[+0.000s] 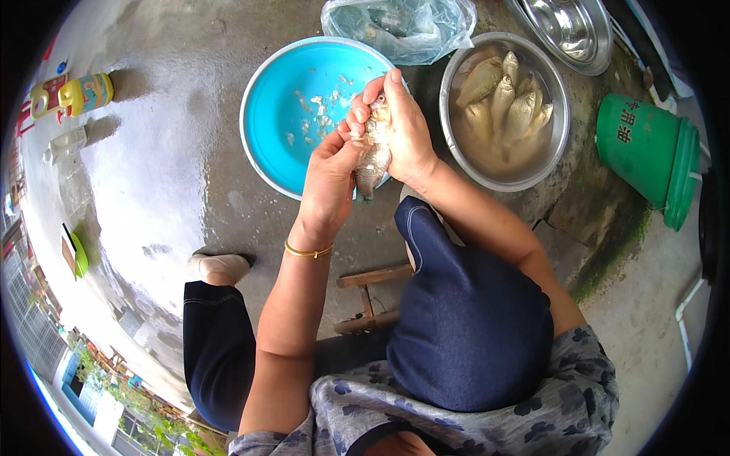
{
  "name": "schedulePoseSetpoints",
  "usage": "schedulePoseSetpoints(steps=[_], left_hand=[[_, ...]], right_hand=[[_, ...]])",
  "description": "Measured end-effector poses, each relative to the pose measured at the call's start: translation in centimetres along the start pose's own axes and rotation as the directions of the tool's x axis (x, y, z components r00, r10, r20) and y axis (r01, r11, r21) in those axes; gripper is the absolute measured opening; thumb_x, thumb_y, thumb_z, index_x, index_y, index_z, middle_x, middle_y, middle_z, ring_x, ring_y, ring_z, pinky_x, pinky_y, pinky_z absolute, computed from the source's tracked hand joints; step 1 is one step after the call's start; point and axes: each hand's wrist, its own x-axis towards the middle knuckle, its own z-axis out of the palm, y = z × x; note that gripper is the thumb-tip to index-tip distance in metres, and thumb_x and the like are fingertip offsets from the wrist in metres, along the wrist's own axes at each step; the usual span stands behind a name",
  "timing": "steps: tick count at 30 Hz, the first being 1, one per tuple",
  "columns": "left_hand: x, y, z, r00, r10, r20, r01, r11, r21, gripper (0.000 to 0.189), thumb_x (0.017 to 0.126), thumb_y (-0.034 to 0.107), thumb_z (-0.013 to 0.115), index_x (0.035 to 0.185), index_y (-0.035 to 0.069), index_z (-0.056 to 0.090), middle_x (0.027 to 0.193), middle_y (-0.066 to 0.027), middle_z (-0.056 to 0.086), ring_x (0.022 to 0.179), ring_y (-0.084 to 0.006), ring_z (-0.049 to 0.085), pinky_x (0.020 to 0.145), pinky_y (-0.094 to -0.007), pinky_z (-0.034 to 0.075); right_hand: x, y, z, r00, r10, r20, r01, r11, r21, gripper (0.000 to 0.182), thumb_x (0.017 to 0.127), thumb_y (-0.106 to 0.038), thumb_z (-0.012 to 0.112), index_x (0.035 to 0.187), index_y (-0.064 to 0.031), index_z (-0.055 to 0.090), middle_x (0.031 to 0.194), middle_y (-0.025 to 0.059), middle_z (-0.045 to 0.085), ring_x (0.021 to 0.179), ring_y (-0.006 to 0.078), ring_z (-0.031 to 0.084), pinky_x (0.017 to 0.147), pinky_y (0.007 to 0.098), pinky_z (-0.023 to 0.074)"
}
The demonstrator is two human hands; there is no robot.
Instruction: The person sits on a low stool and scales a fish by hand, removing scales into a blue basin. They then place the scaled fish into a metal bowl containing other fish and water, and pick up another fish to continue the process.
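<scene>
A small silvery fish (374, 149) is held between both hands, over the right rim of a blue plastic basin (268, 85). Its head points away from me and its tail towards me. My right hand (409, 128) wraps around the head end, fingers curled over the top and palm along the right side. With thumb and fingers, my left hand (331, 179) pinches at the fish's left flank; whether it holds a small tool is hidden. Loose fish scales (319, 111) lie in the basin, and pale flakes cling to the fish and fingers.
Right of the blue basin, a metal basin (446, 122) holds several fish (503, 100) in murky water. Behind stand a clear plastic bag (399, 28) and an empty steel bowl (570, 28). A lidded green bucket (639, 151) is far right; yellow jugs (91, 94) stand left on wet concrete.
</scene>
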Motion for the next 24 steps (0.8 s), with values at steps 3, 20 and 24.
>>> schedulePoseSetpoints(steps=[3, 20, 24], left_hand=[[0.1, -0.4, 0.1, 1.0, -0.02, -0.02, 0.021, 0.999, 0.028, 0.033, 0.097, 0.015, 0.058, 0.123, -0.003, 0.054, 0.12, -0.0088, 0.062, 0.109, -0.0164, 0.06, 0.097, -0.0319, 0.046], [1.0, -0.7, 1.4, 0.998, -0.03, 0.063, 0.034, 0.998, -0.057, 0.041, 0.096, 0.01, 0.056, 0.134, -0.002, 0.046, 0.127, -0.0102, 0.059, 0.113, -0.0177, 0.059, 0.1, -0.0314, 0.045], [0.9, -0.9, 1.4, 0.998, 0.015, 0.068, -0.012, 0.999, -0.039, 0.04, 0.096, 0.01, 0.054, 0.133, -0.003, 0.046, 0.126, -0.011, 0.059, 0.114, -0.0173, 0.058, 0.099, -0.031, 0.045]], right_hand=[[-0.2, 0.1, -0.3, 1.0, -0.027, 0.013, 0.027, 0.998, -0.051, 0.045, 0.104, -0.05, 0.036, 0.088, -0.0091, 0.047, 0.075, 0.0053, 0.047, 0.068, 0.0167, 0.048, 0.069, 0.0337, 0.0451], [0.0, -1.1, -1.2, 0.995, -0.05, 0.083, 0.058, 0.993, -0.099, 0.044, 0.105, -0.046, 0.034, 0.085, -0.0094, 0.047, 0.076, 0.0045, 0.047, 0.071, 0.0157, 0.047, 0.069, 0.029, 0.0432], [0.1, -0.4, -1.1, 0.991, -0.074, 0.113, 0.093, 0.981, -0.171, 0.044, 0.105, -0.046, 0.034, 0.085, -0.0092, 0.047, 0.076, 0.0047, 0.048, 0.071, 0.0156, 0.048, 0.069, 0.0289, 0.0435]])
